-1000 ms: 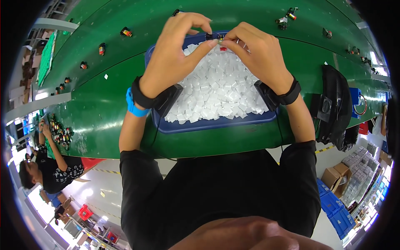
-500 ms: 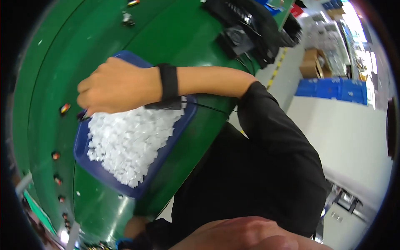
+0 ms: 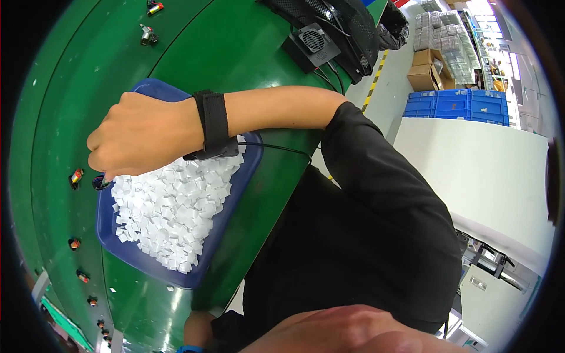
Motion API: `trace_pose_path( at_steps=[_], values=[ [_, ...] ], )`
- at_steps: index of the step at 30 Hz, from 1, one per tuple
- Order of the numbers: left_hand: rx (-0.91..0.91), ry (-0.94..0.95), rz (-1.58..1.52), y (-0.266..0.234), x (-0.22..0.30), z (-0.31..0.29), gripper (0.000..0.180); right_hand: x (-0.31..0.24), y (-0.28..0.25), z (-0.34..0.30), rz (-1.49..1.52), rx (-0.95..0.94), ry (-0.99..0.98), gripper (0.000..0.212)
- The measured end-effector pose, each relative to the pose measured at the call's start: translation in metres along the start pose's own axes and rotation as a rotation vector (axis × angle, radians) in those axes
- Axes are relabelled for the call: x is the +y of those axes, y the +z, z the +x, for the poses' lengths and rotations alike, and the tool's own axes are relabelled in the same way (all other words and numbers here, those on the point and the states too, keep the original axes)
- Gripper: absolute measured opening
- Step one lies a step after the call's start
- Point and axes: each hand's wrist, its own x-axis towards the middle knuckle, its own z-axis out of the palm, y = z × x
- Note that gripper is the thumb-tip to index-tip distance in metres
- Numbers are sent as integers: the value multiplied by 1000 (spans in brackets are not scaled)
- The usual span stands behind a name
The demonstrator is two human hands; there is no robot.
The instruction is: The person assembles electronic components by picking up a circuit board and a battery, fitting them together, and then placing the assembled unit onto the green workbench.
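Note:
My right hand [image 3: 144,135] reaches in from the right, back up and fingers curled under, over the far side of a blue plastic tray [image 3: 147,267]. Its fingertips are mostly hidden. At them, by the tray's left rim, they pinch a small dark part with coloured wires [image 3: 100,183]. Small white square pieces [image 3: 170,212] are heaped in the tray beneath the hand. A black strap with a flat module [image 3: 212,126] is round my right wrist, and a thin black cable runs from it. Of my left arm only a bit of forearm and a blue band show at the lower edge; the hand is out of sight.
The tray rests on a green work surface [image 3: 247,194]. Several small wired parts [image 3: 76,176] lie in a row along its left side, with a silvery one [image 3: 147,35] at the far end. A black box with a round grille [image 3: 312,44] and a black mesh bag [image 3: 335,17] stand far right.
The whole view has shifted, so the tray and parts appear lower and further left. My right hand stays over the tray, with the small dark part still at its fingertips.

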Motion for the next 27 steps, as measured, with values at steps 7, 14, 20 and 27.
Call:
trace_pose_path(
  at_steps=[7, 14, 20, 27],
  values=[
    [19, -133, -141, 1, -20, 8, 22, 1, 0, 2, -11, 11, 1, 35],
    [80, -298, -109, -8, 2, 19, 24, -3, -1, 5, 3, 69, -54, 29],
    [253, -356, 951, -22, 66, 46, 35, -13, -25, -1, -73, 334, -267, 14],
    [287, -949, 98, -11, 54, 81, 36, -32, -43, 2, -55, 348, -541, 20]
  ],
)
